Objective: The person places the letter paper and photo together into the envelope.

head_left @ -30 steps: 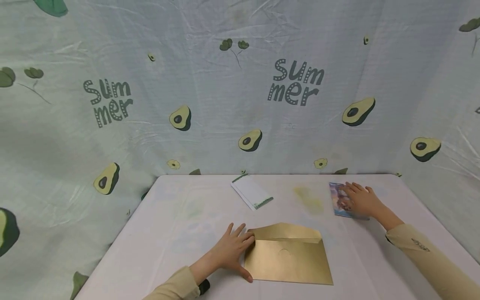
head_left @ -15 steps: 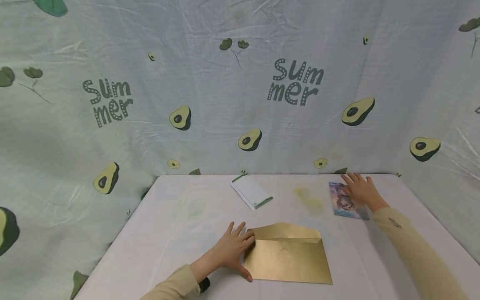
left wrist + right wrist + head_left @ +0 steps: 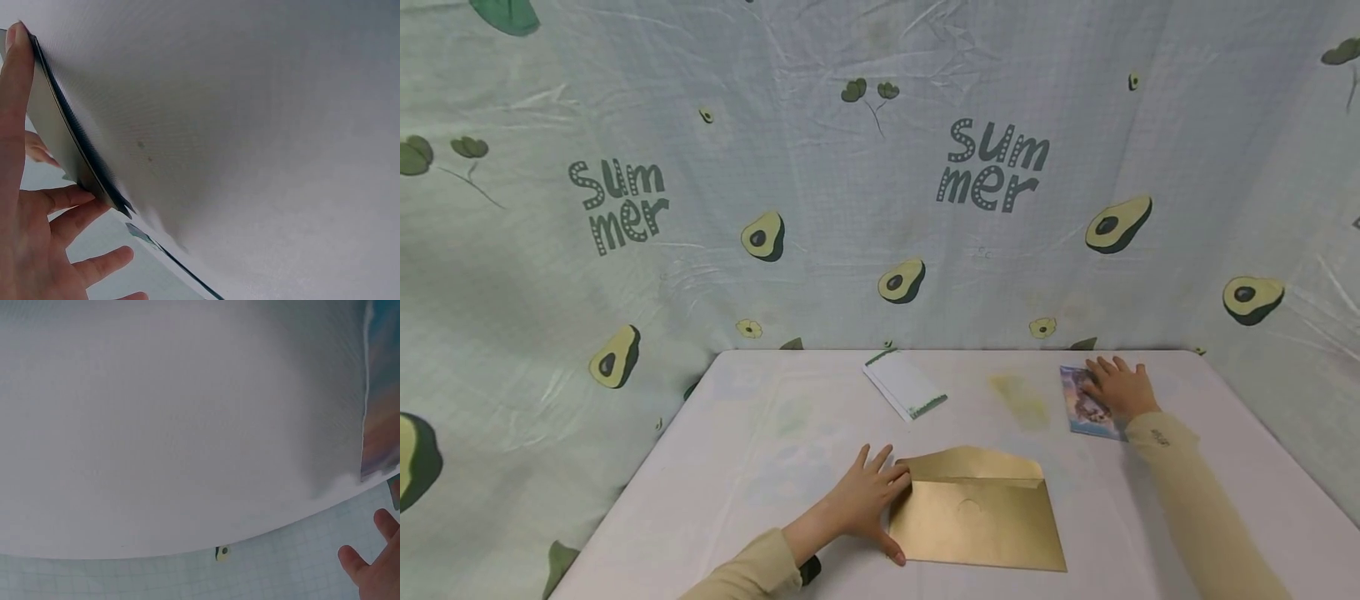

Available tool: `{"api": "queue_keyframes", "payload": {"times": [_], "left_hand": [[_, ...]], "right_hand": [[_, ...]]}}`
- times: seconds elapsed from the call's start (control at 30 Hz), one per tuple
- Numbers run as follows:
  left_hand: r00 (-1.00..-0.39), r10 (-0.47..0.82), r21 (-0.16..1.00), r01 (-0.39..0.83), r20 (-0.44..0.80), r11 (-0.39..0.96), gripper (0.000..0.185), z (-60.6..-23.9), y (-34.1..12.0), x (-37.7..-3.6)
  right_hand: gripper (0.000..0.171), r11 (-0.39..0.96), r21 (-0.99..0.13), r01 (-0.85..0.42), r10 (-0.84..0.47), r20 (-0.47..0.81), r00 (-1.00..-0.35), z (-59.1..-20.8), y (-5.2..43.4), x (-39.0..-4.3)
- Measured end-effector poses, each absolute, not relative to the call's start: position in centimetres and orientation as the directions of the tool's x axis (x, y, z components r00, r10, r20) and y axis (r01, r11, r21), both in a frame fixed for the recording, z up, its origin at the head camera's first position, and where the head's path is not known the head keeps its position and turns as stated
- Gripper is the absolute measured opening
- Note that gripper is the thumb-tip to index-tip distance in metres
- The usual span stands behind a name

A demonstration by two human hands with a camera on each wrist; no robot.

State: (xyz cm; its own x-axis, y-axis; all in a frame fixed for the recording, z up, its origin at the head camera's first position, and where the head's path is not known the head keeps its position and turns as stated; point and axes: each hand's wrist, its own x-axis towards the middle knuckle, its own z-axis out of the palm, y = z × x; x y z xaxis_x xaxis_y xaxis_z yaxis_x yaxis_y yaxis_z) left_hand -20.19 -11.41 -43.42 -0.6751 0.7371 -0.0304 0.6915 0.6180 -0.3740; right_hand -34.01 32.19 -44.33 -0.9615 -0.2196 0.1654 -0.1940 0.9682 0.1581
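A gold envelope (image 3: 973,521) lies on the table with its flap unfolded toward the far side. My left hand (image 3: 867,498) rests at the envelope's left end, thumb by the near corner and two fingers touching the far corner. The left wrist view shows those fingers (image 3: 69,215) spread along the envelope's side (image 3: 59,125). At the far right, my right hand (image 3: 1123,387) is over the right part of a colourful picture card (image 3: 1086,408), its fingers extended and partly hiding it. The right wrist view catches only some fingers (image 3: 353,559) and the card's edge (image 3: 382,406).
A white sheet or card with green patterned ends (image 3: 904,385) lies at the back middle. The table (image 3: 737,450) has a pale cloth with a faint yellow patch. A printed avocado curtain (image 3: 820,208) hangs behind and along both sides.
My right hand first moves up and away over the picture card, then comes slightly back down, its forearm swinging left. My left hand and the envelope stay in place.
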Motion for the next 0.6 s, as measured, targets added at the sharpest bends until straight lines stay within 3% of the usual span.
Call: {"api": "queue_keyframes", "payload": {"times": [0.3,0.6], "left_hand": [[-0.677,0.734,-0.348,0.702,-0.055,0.621,0.099,-43.5,-11.5,-20.1],[-0.679,0.733,-0.346,0.701,-0.054,0.624,0.101,-43.6,-11.5,-20.3]], "right_hand": [[0.053,0.972,0.152,-0.178,-0.198,0.126,-0.972,-45.1,32.1,-34.1],[0.049,0.964,0.172,-0.202,-0.236,0.205,-0.950,-45.5,32.6,-34.3]]}}
